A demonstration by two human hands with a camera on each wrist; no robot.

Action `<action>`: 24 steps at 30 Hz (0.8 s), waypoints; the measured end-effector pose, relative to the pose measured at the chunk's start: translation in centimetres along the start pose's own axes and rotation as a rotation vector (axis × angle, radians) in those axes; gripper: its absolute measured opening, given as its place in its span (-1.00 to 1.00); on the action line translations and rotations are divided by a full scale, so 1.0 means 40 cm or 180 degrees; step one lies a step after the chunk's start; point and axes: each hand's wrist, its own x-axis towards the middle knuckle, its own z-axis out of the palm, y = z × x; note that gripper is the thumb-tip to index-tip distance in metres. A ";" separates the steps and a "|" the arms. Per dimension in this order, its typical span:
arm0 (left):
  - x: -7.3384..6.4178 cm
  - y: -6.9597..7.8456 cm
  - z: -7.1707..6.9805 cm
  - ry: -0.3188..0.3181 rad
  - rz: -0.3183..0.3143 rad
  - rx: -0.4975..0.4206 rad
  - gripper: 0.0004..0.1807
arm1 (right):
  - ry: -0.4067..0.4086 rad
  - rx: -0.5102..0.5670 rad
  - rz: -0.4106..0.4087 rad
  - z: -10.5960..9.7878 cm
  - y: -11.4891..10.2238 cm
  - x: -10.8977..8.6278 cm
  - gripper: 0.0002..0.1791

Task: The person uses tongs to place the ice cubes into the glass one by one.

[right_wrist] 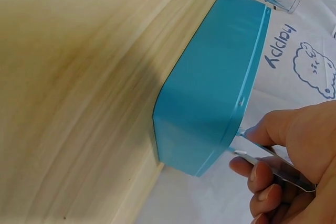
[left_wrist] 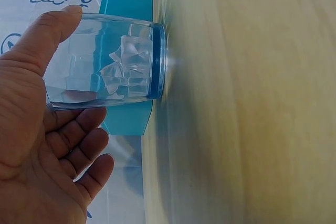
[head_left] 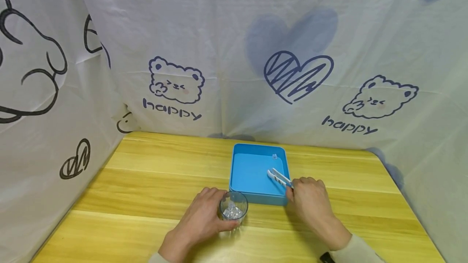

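My left hand point(head_left: 202, 219) grips a clear drinking glass point(head_left: 234, 202) around its side, with the thumb on the near side. Several clear ice-like cubes point(left_wrist: 128, 64) lie in the bottom of the glass, which stands upright on the table. My right hand point(head_left: 312, 200) holds a pair of white-tipped tongs point(head_left: 279, 178), their arms slightly apart over the right side of a blue box point(head_left: 248, 169). Nothing shows between the tips. Inside the box, a single clear cube point(head_left: 274, 156) sits near the far right corner, beyond the tongs.
The yellow wood-grain table point(head_left: 164, 173) bears the box just behind the glass. A white cloth point(head_left: 226, 72) with printed bears and hearts hangs along the back and both sides. The box walls point(right_wrist: 210, 66) stand up from the tabletop.
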 end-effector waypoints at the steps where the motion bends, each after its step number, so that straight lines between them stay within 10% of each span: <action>1: 0.000 0.000 0.000 0.0000 0.0000 0.0001 -0.11 | 0.0034 0.0011 -0.0021 0.000 0.002 -0.001 -0.57; 24: 0.002 -0.004 0.003 -0.0003 -0.0002 -0.0037 -0.12 | 0.0362 0.0287 -0.0112 -0.002 0.012 -0.025 -0.79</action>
